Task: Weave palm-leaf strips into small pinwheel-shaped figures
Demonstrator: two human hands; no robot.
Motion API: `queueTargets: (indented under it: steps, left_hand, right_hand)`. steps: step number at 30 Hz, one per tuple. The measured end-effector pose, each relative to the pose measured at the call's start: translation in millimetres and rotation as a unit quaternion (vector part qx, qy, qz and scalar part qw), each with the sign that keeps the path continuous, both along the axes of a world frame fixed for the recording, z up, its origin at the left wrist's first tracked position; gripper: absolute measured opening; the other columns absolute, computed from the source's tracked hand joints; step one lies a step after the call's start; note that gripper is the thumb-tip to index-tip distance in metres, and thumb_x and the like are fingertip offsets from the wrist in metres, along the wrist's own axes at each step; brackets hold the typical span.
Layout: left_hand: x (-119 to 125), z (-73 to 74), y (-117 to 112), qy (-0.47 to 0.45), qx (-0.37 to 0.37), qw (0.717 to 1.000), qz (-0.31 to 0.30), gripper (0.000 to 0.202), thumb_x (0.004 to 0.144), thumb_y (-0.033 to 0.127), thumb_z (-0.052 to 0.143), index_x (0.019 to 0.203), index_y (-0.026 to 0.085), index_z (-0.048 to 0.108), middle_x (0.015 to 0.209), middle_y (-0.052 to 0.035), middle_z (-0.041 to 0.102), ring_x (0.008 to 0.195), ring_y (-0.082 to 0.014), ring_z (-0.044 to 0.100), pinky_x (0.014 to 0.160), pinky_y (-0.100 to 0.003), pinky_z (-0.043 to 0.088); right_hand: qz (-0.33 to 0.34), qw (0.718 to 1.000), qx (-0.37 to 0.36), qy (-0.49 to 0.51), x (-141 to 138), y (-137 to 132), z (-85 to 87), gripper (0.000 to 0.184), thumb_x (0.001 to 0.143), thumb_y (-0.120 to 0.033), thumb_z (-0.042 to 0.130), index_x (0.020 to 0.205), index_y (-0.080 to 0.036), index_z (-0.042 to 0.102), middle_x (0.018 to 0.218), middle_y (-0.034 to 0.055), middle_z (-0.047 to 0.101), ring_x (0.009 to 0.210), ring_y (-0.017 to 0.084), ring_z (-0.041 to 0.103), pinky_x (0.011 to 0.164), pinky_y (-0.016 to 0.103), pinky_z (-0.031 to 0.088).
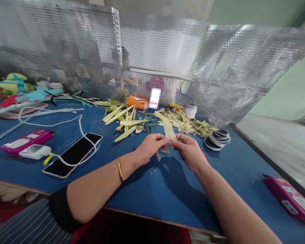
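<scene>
My left hand (151, 145) and my right hand (189, 149) meet above the blue table (142, 189), both pinching the near end of a pale yellow leaf strip (167, 127). The strip rises away from my fingers toward the back of the table. A gold bangle sits on my left wrist. Just beyond my hands lie several green-yellow leaf strips (124, 118) and a heap of shredded leaf scraps (190, 123). A small scrap (158, 156) lies on the table beneath my hands.
A black phone (72, 154) on a white cable (53, 123) lies at left, by a white power bank (34, 151) and a pink case (26, 139). A coil of black-and-white bands (217, 139), an orange box (136, 101) and a perforated metal screen (167, 57) stand behind. Another pink case (291, 200) lies at right.
</scene>
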State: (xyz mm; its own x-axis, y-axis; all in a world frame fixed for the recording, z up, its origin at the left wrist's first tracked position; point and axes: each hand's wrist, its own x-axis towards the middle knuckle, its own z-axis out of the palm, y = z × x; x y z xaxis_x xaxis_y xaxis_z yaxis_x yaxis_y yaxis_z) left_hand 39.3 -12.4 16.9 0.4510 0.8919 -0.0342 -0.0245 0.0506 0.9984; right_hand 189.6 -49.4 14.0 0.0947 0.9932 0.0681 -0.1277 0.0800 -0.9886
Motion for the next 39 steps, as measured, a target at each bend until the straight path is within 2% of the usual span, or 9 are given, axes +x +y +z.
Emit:
queueTargets:
  steps: [4, 8, 14, 23, 28, 33, 39]
  left_hand:
    - [0.8, 1.0, -1.6, -0.030, -0.048, 0.998, -0.027, 0.019, 0.078, 0.031, 0.068, 0.071, 0.014, 0.064, 0.069, -0.0018, 0.063, 0.062, -0.0091, 0.053, 0.061, -0.023, 0.039]
    - [1.1, 3.1, -3.1, -0.065, -0.093, 0.992, -0.059, 0.019, 0.077, 0.031, 0.071, 0.072, 0.013, 0.065, 0.071, -0.0020, 0.063, 0.064, -0.0087, 0.053, 0.063, -0.023, 0.040]
    - [-1.7, -1.2, 0.5, -0.086, -0.115, 0.985, -0.096, 0.029, 0.073, 0.041, 0.076, 0.074, 0.014, 0.066, 0.069, -0.0005, 0.061, 0.062, -0.0087, 0.052, 0.066, -0.025, 0.041]
    - [-4.0, -4.0, 7.3, -0.081, -0.153, 0.979, -0.113, 0.033, 0.072, 0.043, 0.077, 0.073, 0.012, 0.066, 0.069, -0.0006, 0.059, 0.063, -0.0096, 0.053, 0.066, -0.026, 0.041]
    - [-4.7, -1.9, 5.9, -0.086, -0.138, 0.980, -0.110, 0.035, 0.070, 0.046, 0.078, 0.075, 0.014, 0.066, 0.069, 0.0002, 0.058, 0.064, -0.0102, 0.054, 0.068, -0.027, 0.042]
    - [-4.2, 3.3, 1.7, -0.065, -0.088, 0.989, -0.095, 0.026, 0.070, 0.038, 0.076, 0.073, 0.015, 0.065, 0.075, -0.0012, 0.062, 0.069, -0.0107, 0.054, 0.068, -0.025, 0.041]
    - [-1.9, 3.3, 1.3, 0.002, -0.011, 0.998, -0.056, 0.021, 0.070, 0.031, 0.072, 0.063, 0.016, 0.059, 0.062, 0.0010, 0.057, 0.062, -0.0105, 0.050, 0.067, -0.027, 0.040]
  right_hand:
    - [0.022, 0.999, 0.001, 0.031, 0.2, 0.1, -1.8, 0.027, 0.061, -0.038, 0.084, 0.070, -0.018, 0.068, 0.065, 0.0007, 0.066, 0.063, 0.013, 0.057, 0.064, 0.027, 0.042]
    - [0.028, 0.996, -0.016, 0.082, -1.1, -0.8, 0.3, 0.028, 0.057, -0.035, 0.088, 0.067, -0.018, 0.068, 0.065, -0.0005, 0.066, 0.061, 0.011, 0.056, 0.063, 0.026, 0.044]
    - [0.045, 0.988, -0.057, 0.137, -3.2, -3.3, 3.5, 0.028, 0.051, -0.029, 0.089, 0.066, -0.016, 0.069, 0.064, -0.0006, 0.066, 0.058, 0.009, 0.057, 0.060, 0.022, 0.046]
    - [0.051, 0.986, -0.068, 0.142, -2.1, -3.7, 3.0, 0.024, 0.055, -0.027, 0.087, 0.067, -0.016, 0.069, 0.065, 0.0001, 0.065, 0.057, 0.009, 0.057, 0.060, 0.024, 0.047]
    - [0.044, 0.990, -0.042, 0.129, -2.4, -4.6, 5.2, 0.023, 0.058, -0.029, 0.086, 0.067, -0.016, 0.070, 0.064, -0.0003, 0.065, 0.059, 0.009, 0.056, 0.062, 0.023, 0.046]
    - [0.025, 0.996, -0.016, 0.089, -4.0, -4.5, 5.1, 0.027, 0.064, -0.039, 0.082, 0.069, -0.017, 0.068, 0.064, 0.0003, 0.065, 0.060, 0.012, 0.057, 0.064, 0.027, 0.047]
    - [-0.011, 1.000, -0.007, -0.004, -2.7, -2.4, 1.5, 0.031, 0.062, -0.044, 0.081, 0.063, -0.018, 0.066, 0.059, -0.0017, 0.060, 0.057, 0.011, 0.052, 0.059, 0.025, 0.041]
